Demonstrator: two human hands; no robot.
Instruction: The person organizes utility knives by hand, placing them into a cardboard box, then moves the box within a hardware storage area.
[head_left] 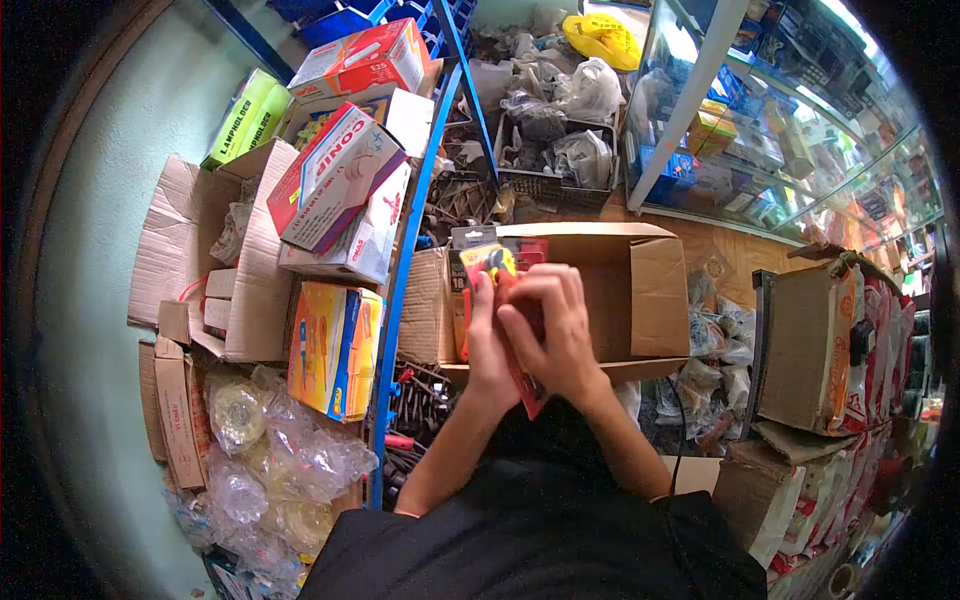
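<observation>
In the head view my left hand (486,350) is closed around a red-and-yellow carded pack (497,260) with a dark round part near its top. My right hand (552,330) has curled fingers against the same pack from the right, and its thumb lies across the front. The pack's lower red end sticks out below my hands; its exact contents I cannot make out. Just behind my left hand is a dark carded pack (460,290) with orange edging and an "18" on it. Under my hands stands an open cardboard box (655,300), its flaps folded out.
On the left, a blue metal rack (400,300) holds stacked cartons, including a Conip box (335,180). Clear plastic-wrapped goods (270,450) lie below. A glass cabinet (770,120) stands at the back right, with a crate of bags (560,150) beside it. More cartons (800,350) line the right.
</observation>
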